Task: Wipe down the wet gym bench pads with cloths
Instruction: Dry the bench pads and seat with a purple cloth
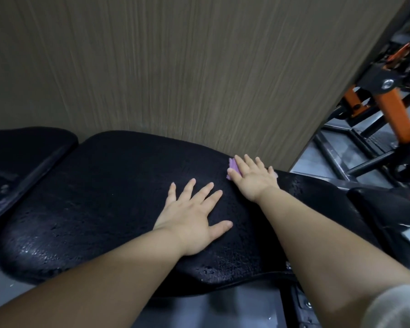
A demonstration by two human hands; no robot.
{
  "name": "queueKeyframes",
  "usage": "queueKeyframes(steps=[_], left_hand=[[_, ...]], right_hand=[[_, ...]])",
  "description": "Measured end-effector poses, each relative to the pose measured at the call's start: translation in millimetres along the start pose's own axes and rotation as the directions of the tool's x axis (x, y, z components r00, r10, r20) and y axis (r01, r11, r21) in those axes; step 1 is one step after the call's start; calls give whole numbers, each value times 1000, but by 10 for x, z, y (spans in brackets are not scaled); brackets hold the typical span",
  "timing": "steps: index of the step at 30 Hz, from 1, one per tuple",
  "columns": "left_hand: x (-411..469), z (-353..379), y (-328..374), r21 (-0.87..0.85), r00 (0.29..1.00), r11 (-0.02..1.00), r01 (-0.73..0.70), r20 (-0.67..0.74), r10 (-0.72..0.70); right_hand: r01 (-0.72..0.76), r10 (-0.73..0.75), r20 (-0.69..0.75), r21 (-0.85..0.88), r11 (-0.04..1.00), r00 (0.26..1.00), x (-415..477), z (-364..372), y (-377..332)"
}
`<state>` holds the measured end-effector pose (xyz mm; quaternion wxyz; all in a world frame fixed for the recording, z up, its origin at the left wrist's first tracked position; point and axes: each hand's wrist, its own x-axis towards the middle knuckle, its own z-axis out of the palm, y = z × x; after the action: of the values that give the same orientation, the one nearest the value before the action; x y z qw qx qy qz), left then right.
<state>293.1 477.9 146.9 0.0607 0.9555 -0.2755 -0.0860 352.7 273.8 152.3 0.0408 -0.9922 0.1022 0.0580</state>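
The right hand (252,177) pressed flat, fingers straight, on a purple cloth (304,165) at the far edge of the wet bench pad (104,197), the left hand (192,221) lay spread near its middle, and I thought the small cloth might soak through and only smear the drops.

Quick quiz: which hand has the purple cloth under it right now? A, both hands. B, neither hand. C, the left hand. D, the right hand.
D: the right hand presses flat on the purple cloth, while the left hand lies bare on the wet black pad.
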Motion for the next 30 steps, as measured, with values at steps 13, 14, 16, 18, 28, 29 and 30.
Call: queueKeyframes(steps=[13,14,16,18,28,29,30], left_hand=[[-326,-43,-33,-38,998,997,64,-1,-64],[-371,-51,-61,-32,998,998,60,8,-60],[-460,-70,-137,-19,998,998,62,22,-61],[-525,-91,-231,-4,996,997,77,37,-76],[-520,-90,-382,5,995,996,91,29,-92],[-516,-88,-389,8,996,996,88,30,-88],[-508,-87,-397,15,996,997,82,32,-82]], right_hand=[[151,-151,-51,5,989,987,-1796,265,-142],[164,-164,-53,10,986,985,-1871,289,-159],[178,-176,-57,24,984,983,-1945,330,-184],[180,-177,-69,31,983,982,-1943,345,-190],[165,-165,-9,5,986,986,-1567,194,-363],[166,-166,2,3,986,986,-1495,177,-384],[165,-165,11,-3,986,986,-1415,162,-398]])
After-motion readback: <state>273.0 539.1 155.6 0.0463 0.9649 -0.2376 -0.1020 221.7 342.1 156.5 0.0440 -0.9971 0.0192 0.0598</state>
